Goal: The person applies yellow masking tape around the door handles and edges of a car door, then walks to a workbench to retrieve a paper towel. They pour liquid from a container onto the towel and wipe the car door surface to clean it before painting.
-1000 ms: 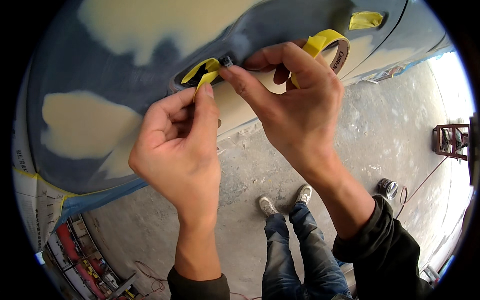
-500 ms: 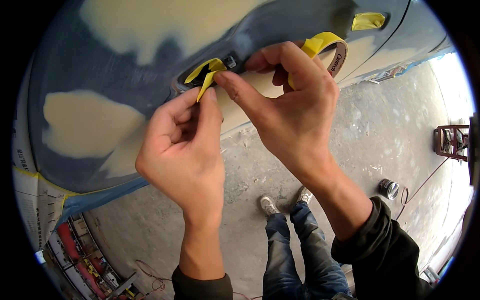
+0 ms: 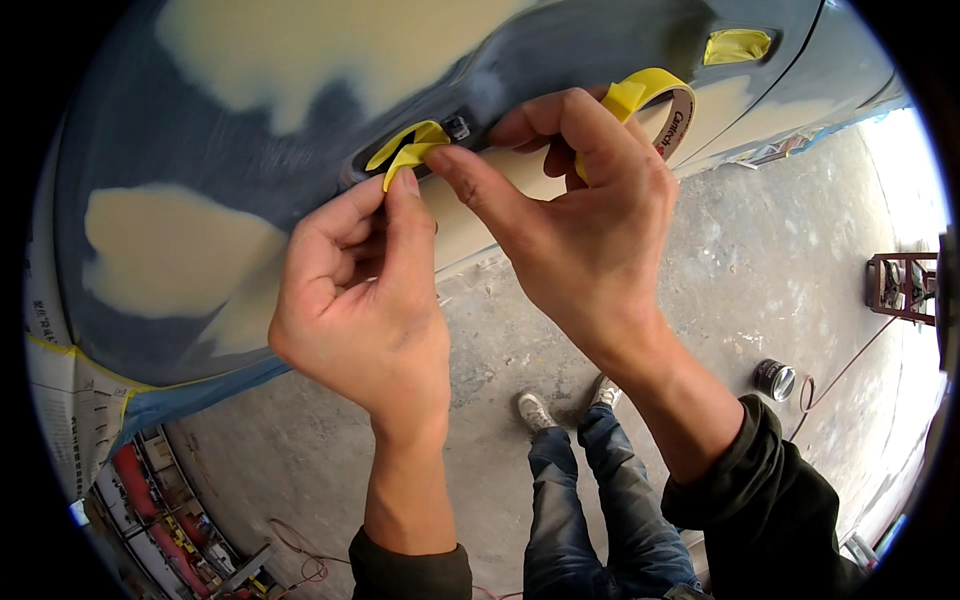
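A sanded grey car body panel (image 3: 330, 110) with beige filler patches fills the upper left. In its door-handle recess, yellow masking tape (image 3: 409, 143) lines the upper rim, and a loose tape strip (image 3: 412, 156) crosses the lower side. My left hand (image 3: 370, 290) pinches the strip's lower left end between thumb and index finger. My right hand (image 3: 595, 200) presses its thumb tip at the strip's right end. Around the back of that hand's curled fingers sits the tape roll (image 3: 683, 115); its grip there is partly hidden. A small dark fitting (image 3: 457, 127) shows beside the recess.
Another handle spot (image 3: 737, 46) is covered with yellow tape at the upper right. Blue film (image 3: 190, 403) and newspaper (image 3: 85, 420) edge the panel. On the concrete floor stand a can (image 3: 774, 379) and a dark red frame (image 3: 900, 285), with a thin hose (image 3: 840, 372) between.
My left hand has moved slightly up and left, bringing the strip's end closer to the recess. The strip now covers more of the dark opening. My right hand stays nearly still.
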A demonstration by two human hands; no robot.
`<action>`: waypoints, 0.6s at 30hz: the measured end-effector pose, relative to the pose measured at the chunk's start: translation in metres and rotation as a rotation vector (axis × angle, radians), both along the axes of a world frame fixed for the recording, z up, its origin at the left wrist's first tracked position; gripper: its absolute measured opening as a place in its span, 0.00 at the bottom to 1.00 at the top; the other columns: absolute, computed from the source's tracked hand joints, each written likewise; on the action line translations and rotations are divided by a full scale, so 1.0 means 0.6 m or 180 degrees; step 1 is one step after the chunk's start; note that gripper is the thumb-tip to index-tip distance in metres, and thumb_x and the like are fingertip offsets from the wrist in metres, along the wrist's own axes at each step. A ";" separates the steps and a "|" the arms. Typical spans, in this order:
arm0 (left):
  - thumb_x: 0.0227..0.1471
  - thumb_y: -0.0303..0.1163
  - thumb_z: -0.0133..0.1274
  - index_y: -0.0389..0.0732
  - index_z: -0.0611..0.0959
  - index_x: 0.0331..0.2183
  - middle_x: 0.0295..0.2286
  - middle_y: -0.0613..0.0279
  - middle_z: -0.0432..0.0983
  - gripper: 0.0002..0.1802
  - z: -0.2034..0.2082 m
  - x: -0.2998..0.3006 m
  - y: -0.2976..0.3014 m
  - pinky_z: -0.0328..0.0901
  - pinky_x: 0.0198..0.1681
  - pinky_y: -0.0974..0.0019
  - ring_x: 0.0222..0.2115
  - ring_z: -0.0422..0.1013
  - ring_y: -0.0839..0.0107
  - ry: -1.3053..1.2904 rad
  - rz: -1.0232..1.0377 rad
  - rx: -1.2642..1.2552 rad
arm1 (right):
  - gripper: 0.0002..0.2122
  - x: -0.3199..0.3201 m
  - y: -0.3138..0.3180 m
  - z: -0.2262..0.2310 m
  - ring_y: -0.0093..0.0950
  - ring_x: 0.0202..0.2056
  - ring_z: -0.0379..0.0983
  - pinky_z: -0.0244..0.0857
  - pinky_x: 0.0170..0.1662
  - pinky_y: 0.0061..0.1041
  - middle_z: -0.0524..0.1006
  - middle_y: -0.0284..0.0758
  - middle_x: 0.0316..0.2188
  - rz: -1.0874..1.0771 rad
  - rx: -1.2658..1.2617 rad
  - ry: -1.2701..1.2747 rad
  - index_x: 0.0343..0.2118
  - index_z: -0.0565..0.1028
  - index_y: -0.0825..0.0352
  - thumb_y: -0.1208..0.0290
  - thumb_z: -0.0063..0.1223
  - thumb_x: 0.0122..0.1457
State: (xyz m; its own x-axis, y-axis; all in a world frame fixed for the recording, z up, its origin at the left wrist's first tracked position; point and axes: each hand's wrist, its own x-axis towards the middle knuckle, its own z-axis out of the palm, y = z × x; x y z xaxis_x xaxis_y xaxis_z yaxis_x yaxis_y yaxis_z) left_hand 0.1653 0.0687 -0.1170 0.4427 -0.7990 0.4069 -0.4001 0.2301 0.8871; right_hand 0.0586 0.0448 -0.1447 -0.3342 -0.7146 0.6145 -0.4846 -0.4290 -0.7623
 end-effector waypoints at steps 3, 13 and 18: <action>0.49 0.21 0.64 0.30 0.83 0.30 0.24 0.62 0.81 0.06 -0.003 0.001 -0.002 0.69 0.29 0.78 0.23 0.74 0.81 -0.0100 0.0022 -0.0090 | 0.13 0.000 0.000 0.000 0.17 0.21 0.59 0.55 0.24 0.18 0.75 0.26 0.21 0.0004 -0.0025 0.0039 0.23 0.76 0.67 0.71 0.75 0.41; 0.44 0.21 0.69 0.35 0.75 0.25 0.21 0.65 0.77 0.15 -0.043 0.006 -0.005 0.66 0.26 0.80 0.21 0.71 0.82 0.0225 0.0084 -0.0534 | 0.09 -0.030 0.017 0.012 0.18 0.26 0.65 0.58 0.27 0.19 0.76 0.27 0.26 0.0223 -0.0156 0.0565 0.28 0.80 0.64 0.77 0.71 0.44; 0.47 0.23 0.68 0.34 0.75 0.25 0.21 0.63 0.77 0.14 -0.032 -0.019 0.002 0.67 0.25 0.80 0.20 0.72 0.81 0.1257 -0.0127 -0.0019 | 0.14 -0.042 0.007 0.078 0.23 0.28 0.69 0.63 0.30 0.21 0.73 0.31 0.29 0.0669 -0.0930 0.1979 0.34 0.84 0.62 0.80 0.70 0.41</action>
